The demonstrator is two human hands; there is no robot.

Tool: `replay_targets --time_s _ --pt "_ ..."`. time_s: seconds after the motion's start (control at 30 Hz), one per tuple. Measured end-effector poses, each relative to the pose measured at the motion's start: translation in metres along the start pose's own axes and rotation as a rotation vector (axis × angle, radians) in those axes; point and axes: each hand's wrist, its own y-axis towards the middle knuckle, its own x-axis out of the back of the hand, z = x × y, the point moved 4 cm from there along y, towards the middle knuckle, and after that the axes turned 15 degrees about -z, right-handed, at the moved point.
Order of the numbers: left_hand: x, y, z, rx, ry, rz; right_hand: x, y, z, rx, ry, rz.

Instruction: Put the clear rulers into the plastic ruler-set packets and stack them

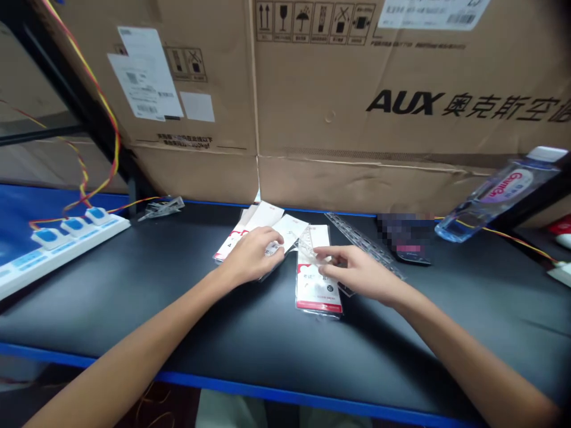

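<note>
My left hand (256, 254) rests on a fanned pile of flat white-and-red packets (263, 215), its fingers curled over the nearest packet (289, 230). A clear plastic piece with scale marks, like a set square (305, 239), lies between my two hands. My right hand (357, 272) has its thumb and forefinger bent at the lower edge of this piece, above another white-and-red packet (319, 291) in a clear sleeve. Partly beneath the right hand, a long clear ruler (357, 235) with cut-out shapes slants across the dark tabletop.
A white power strip (66, 252) with blue-topped plugs lies at the left. Clear plastic pieces (163, 208) sit at the back left. A blurred-out dark item (405, 238) and a tilted water bottle (499, 193) are at the right. Large cardboard boxes (303, 131) wall off the back.
</note>
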Motion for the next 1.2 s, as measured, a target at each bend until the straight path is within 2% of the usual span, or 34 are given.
replay_targets --time_s 0.27,0.33,0.43,0.5,0.57,0.67,0.8,0.87,1.0,1.2 --pt "0.006 0.001 0.003 0.078 0.063 -0.070 0.010 0.001 0.000 0.001 0.046 0.048" --pt "0.006 -0.001 -0.001 0.077 0.051 -0.066 0.005 -0.001 0.002 -0.050 0.161 0.023" --pt "0.005 -0.005 -0.011 0.082 0.028 -0.057 -0.004 -0.003 0.007 -0.083 0.468 0.005" --pt "0.005 -0.006 -0.018 0.088 0.015 -0.055 -0.006 -0.004 0.013 -0.011 0.637 -0.009" --pt "0.006 -0.007 -0.025 0.103 -0.006 -0.060 -0.006 -0.005 0.018 0.097 0.690 -0.020" --pt "0.010 -0.007 -0.035 0.168 -0.099 -0.082 -0.005 -0.011 0.026 0.303 0.545 -0.102" --pt "0.012 -0.009 -0.048 0.250 -0.276 -0.077 -0.004 -0.025 0.038 0.613 0.206 -0.359" --pt "0.010 -0.011 -0.053 0.293 -0.349 -0.059 -0.006 -0.032 0.043 0.731 0.149 -0.414" --pt "0.007 -0.015 -0.056 0.348 -0.484 -0.045 -0.011 -0.040 0.050 0.915 0.089 -0.382" --pt "0.010 -0.013 -0.056 0.367 -0.548 -0.023 -0.014 -0.037 0.048 0.934 0.063 -0.285"
